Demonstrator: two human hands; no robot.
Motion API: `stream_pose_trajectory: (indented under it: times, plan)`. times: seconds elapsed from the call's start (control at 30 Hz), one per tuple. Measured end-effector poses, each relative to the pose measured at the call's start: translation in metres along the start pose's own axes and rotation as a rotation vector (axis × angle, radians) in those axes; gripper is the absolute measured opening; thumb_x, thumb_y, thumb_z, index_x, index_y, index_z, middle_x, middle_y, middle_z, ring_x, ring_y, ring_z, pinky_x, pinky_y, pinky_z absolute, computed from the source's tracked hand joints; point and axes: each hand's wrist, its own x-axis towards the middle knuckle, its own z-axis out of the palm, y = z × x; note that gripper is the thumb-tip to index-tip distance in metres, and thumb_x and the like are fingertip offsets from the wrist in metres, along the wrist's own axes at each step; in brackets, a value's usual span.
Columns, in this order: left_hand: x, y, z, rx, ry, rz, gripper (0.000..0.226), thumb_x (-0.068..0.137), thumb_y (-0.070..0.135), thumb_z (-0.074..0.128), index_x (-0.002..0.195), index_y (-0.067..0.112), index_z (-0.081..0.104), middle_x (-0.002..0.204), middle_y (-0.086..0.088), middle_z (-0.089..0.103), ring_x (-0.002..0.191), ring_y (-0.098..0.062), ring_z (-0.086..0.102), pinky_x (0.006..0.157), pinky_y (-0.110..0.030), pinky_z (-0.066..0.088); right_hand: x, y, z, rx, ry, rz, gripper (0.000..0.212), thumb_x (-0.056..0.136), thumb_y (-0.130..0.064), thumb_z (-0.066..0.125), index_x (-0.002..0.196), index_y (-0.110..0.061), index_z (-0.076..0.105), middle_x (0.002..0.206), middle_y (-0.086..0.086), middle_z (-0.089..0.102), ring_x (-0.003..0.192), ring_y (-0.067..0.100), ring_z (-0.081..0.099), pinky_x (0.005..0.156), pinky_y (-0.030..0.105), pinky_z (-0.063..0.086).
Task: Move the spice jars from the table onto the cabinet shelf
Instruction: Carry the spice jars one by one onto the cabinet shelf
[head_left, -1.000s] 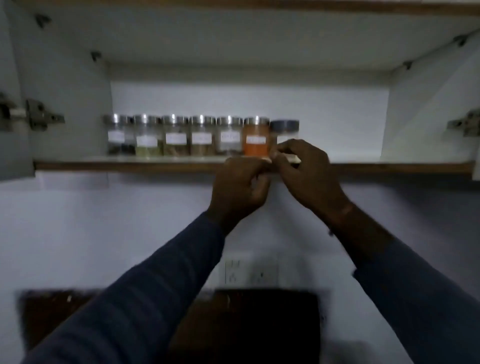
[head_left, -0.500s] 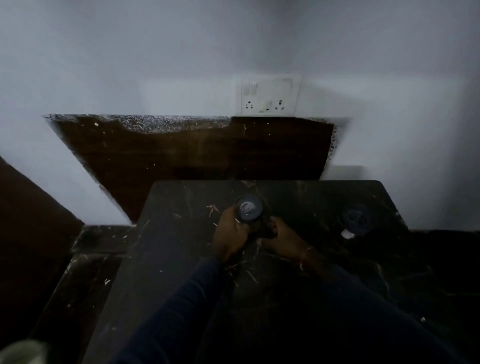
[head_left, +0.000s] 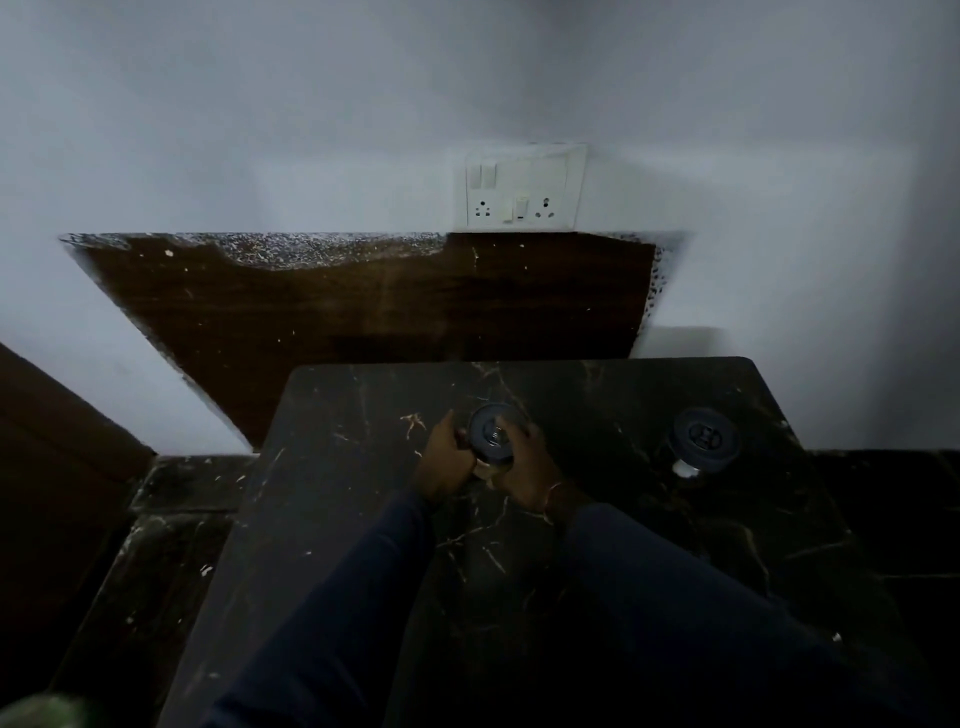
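A spice jar (head_left: 492, 435) with a dark round lid stands near the middle of the black marble table (head_left: 332, 499). My left hand (head_left: 442, 461) wraps its left side and my right hand (head_left: 525, 467) wraps its right side, both closed on it. A second spice jar (head_left: 702, 439) with the same dark lid stands alone toward the table's right edge, its pale label showing below the lid. The cabinet shelf is out of view.
A white wall with a switch and socket plate (head_left: 522, 189) rises behind the table. A dark wooden panel (head_left: 363, 312) leans on the wall just past the table's far edge. Dark marble floor (head_left: 156, 545) lies to the left.
One second ago both hands were up at the shelf beside a row of jars. The view has dropped to the table, and both hands now grip a jar there.
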Motion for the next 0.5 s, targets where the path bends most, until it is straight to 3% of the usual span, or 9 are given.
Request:
stream_pose_trajectory:
  times: [0.07, 0.17, 0.23, 0.3, 0.4, 0.5]
  plan:
    - [-0.008, -0.004, 0.001, 0.157, -0.005, 0.107, 0.018, 0.08, 0.002, 0.06, 0.097, 0.008, 0.059, 0.099, -0.012, 0.066, 0.088, -0.023, 0.062, 0.076, -0.041, 0.054, -0.005, 0.008, 0.006, 0.026, 0.079, -0.013, 0.093, 0.073, -0.033, 0.08, 0.149, -0.026, 0.027, 0.148, 0.013, 0.024, 0.135, 0.032, 0.036, 0.111, 0.046, 0.037]
    - [-0.019, -0.011, 0.007, 0.232, -0.044, 0.178, 0.004, 0.078, 0.005, 0.063, 0.082, 0.007, 0.061, 0.082, -0.005, 0.068, 0.082, -0.025, 0.066, 0.08, -0.045, 0.056, -0.015, 0.018, 0.011, 0.058, 0.129, -0.059, 0.091, 0.067, -0.041, 0.076, 0.147, -0.025, 0.034, 0.14, 0.012, 0.031, 0.129, 0.031, 0.042, 0.11, 0.045, 0.038]
    - [-0.025, -0.011, 0.01, 0.192, -0.033, 0.124, 0.017, 0.082, 0.008, 0.065, 0.095, 0.013, 0.055, 0.093, 0.001, 0.063, 0.092, -0.018, 0.061, 0.088, -0.039, 0.053, -0.019, 0.021, 0.008, 0.077, 0.123, -0.097, 0.078, 0.072, -0.026, 0.077, 0.142, -0.023, 0.043, 0.137, 0.011, 0.036, 0.126, 0.028, 0.045, 0.109, 0.038, 0.039]
    - [-0.031, -0.01, 0.008, 0.119, -0.026, 0.041, 0.027, 0.086, 0.013, 0.061, 0.111, 0.017, 0.052, 0.109, -0.001, 0.061, 0.101, -0.017, 0.06, 0.092, -0.041, 0.052, -0.027, 0.016, -0.002, 0.135, 0.142, -0.123, 0.065, 0.074, -0.023, 0.078, 0.134, -0.023, 0.053, 0.128, 0.004, 0.048, 0.119, 0.02, 0.052, 0.103, 0.032, 0.044]
    - [-0.04, 0.007, -0.005, -0.108, -0.017, 0.078, 0.02, 0.093, 0.008, 0.05, 0.111, 0.014, 0.057, 0.113, -0.008, 0.062, 0.098, -0.019, 0.063, 0.081, -0.031, 0.053, -0.042, 0.0, -0.034, 0.404, 0.124, -0.123, 0.046, 0.075, -0.024, 0.079, 0.118, -0.025, 0.063, 0.11, -0.011, 0.06, 0.103, 0.007, 0.06, 0.09, 0.027, 0.051]
    - [-0.049, 0.025, -0.024, -0.404, 0.05, 0.151, 0.024, 0.097, 0.011, 0.04, 0.109, 0.009, 0.06, 0.109, -0.012, 0.064, 0.098, -0.026, 0.063, 0.079, -0.032, 0.051, -0.062, -0.016, -0.074, 0.752, 0.02, -0.194, 0.026, 0.088, -0.023, 0.066, 0.113, -0.018, 0.064, 0.112, -0.002, 0.068, 0.1, 0.013, 0.067, 0.079, 0.027, 0.057]
